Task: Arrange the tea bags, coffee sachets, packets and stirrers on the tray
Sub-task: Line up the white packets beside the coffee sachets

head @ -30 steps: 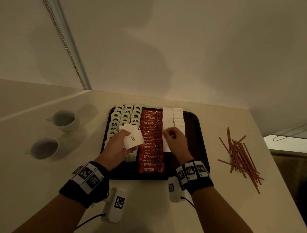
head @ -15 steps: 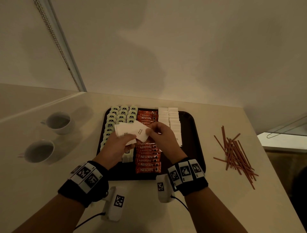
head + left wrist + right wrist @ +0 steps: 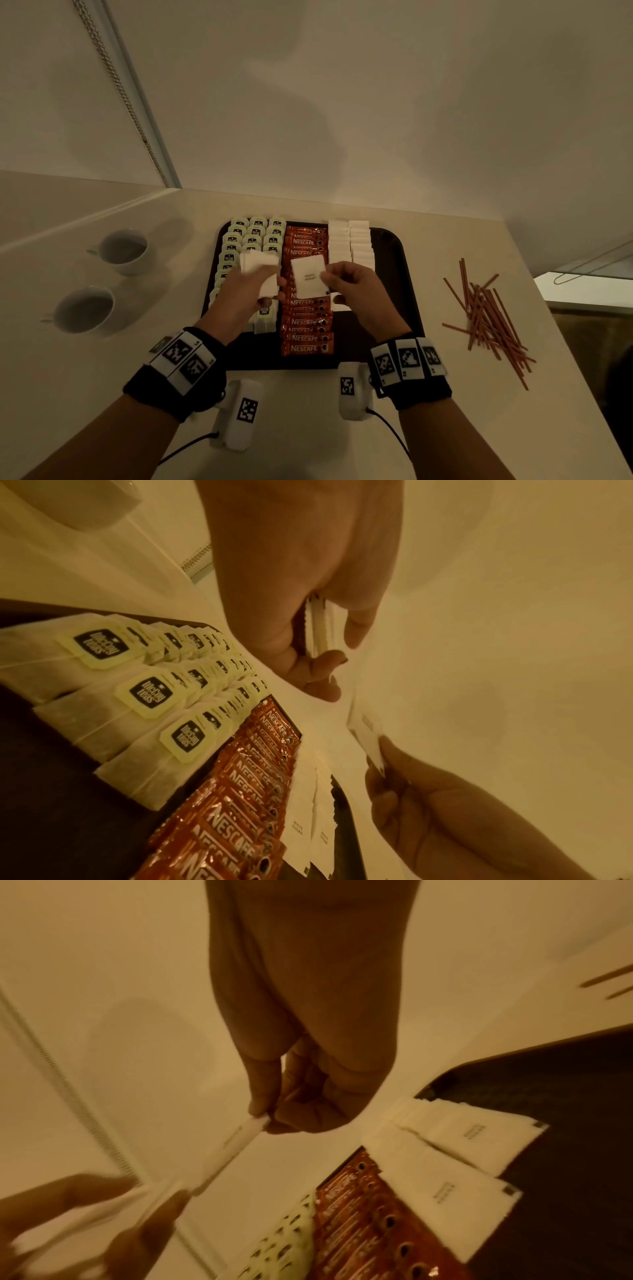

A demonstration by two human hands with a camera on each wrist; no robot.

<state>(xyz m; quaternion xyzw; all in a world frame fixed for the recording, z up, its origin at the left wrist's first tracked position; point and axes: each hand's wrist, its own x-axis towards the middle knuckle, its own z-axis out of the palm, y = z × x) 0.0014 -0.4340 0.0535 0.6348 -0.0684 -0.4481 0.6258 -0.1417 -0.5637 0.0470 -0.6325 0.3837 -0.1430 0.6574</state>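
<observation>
Above a dark tray (image 3: 407, 274) on the pale surface (image 3: 308, 428), the left hand (image 3: 239, 298) grips a small stack of white packets (image 3: 259, 270), its fingers (image 3: 310, 670) and thumb curled round the stack's edges. The right hand (image 3: 356, 291) pinches a single white packet (image 3: 309, 275) by one edge between thumb and fingers (image 3: 263, 1096); it hangs in the air over the coffee sachets, just beside the left hand's stack but apart from it. On the tray, three columns of tea bags (image 3: 251, 236) with pale green tags fill the left side, a column of overlapping orange coffee sachets (image 3: 308, 322) runs down the middle, and two columns of white packets (image 3: 349, 240) lie to their right, leaving a bare dark strip along the tray's right side. A loose pile of reddish-brown stirrers (image 3: 486, 315) lies on the surface, right of the tray and well apart from it. Two white cups (image 3: 102, 277) stand on the surface to the left.
</observation>
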